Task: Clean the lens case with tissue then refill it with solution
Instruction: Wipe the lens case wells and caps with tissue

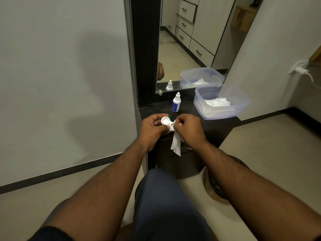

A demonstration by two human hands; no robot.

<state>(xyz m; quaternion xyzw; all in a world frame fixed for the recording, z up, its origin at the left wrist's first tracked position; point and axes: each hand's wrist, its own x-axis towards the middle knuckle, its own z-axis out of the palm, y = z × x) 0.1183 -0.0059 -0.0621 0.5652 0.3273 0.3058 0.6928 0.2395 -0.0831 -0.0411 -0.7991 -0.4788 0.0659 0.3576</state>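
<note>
Glossy white plastic lens case [167,124], soft crumpled tissue [175,145], translucent plastic tub [217,113].

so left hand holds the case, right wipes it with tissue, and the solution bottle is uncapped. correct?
Not quite: the head view shows the bottle capped. The rest stands: left hand holds the case, right hand wipes it with tissue.

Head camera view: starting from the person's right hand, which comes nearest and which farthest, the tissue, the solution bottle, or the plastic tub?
From the right hand:
1. Tissue, pinched in that hand and hanging below it.
2. Solution bottle, standing just beyond the hands on the dark counter.
3. Plastic tub, farther back and to the right.
</note>
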